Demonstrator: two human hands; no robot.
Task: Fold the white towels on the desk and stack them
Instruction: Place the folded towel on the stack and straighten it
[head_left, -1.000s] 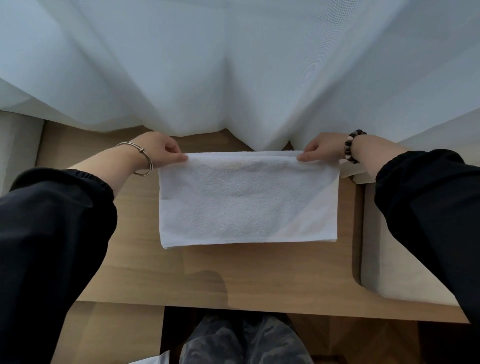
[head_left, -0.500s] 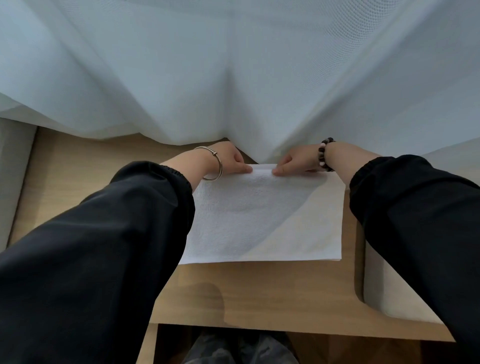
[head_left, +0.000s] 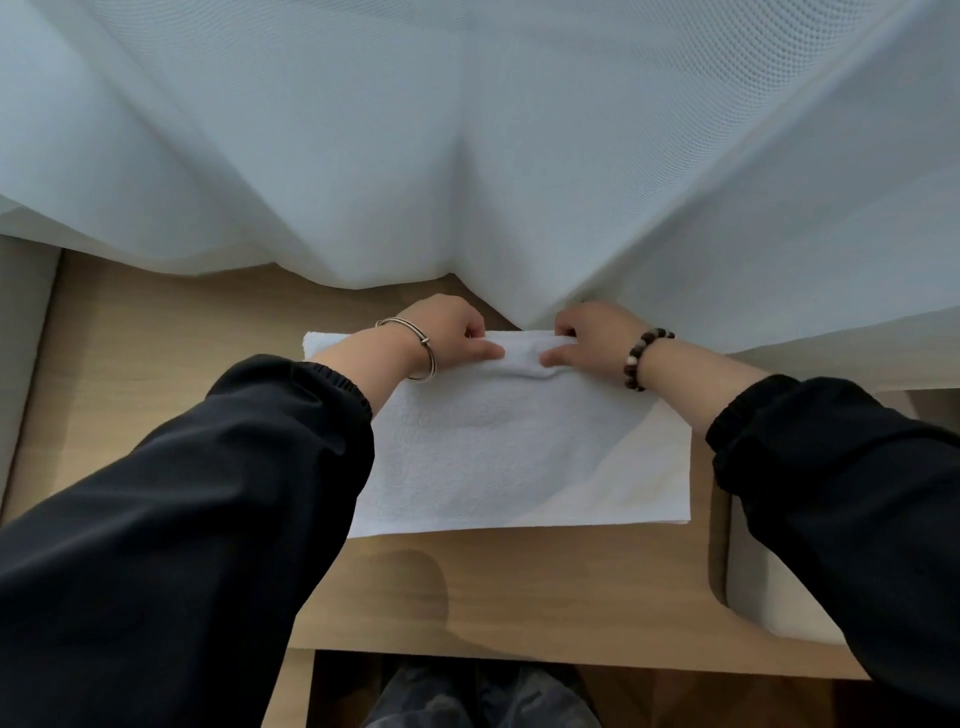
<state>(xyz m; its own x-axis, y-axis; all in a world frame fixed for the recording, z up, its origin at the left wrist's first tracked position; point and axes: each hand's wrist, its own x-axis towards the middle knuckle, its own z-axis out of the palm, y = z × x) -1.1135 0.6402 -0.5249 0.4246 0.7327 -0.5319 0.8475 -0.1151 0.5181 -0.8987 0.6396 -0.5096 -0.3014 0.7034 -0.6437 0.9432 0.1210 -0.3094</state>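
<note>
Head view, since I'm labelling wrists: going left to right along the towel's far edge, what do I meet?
Silver bangle, left hand, right hand, beaded bracelet; both hands pinch the white towel.

1. Setting: a lived-in room, home or hotel type; I cannot tell which.
2. 12 o'clock: sheer white curtain (head_left: 467, 130) hangs down to the back edge of my light wooden desk (head_left: 519, 587).
3. 3 o'clock: pale cushioned seat (head_left: 769, 587) just beside the desk's end.
4. 9 o'clock: similar pale upholstery (head_left: 23, 338).
</note>
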